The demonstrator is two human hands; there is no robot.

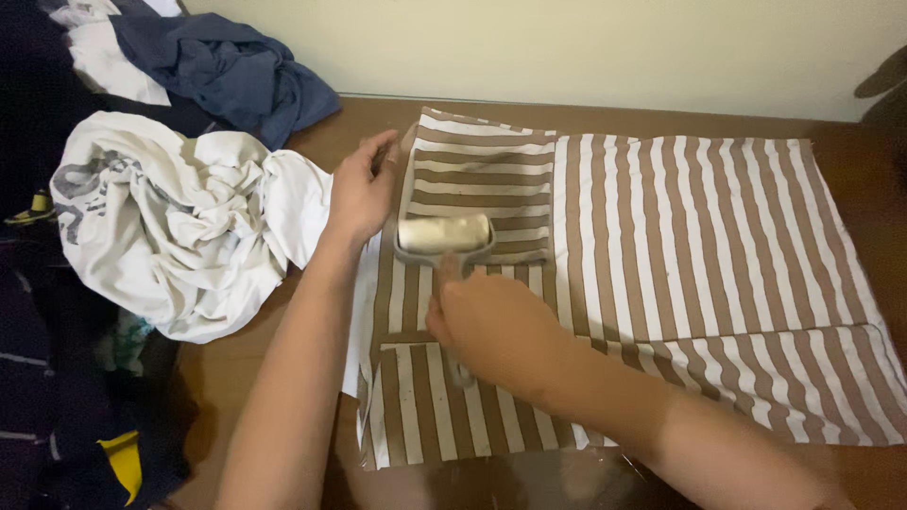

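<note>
Fingers of the right hand clench the lint roller handle, its roll on the brown-and-white striped garment spread over the counter. Left hand, fingers released, presses flat on the garment's left edge beside a crumpled white shirt.

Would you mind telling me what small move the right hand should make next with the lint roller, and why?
Probably a short stroke of the lint roller toward the person. The right hand holds its handle, the roller head rests on the folded part of the brown-and-white striped cloth, and the left hand pins that cloth's left edge flat, so the fabric looks braced for a pull.
</note>
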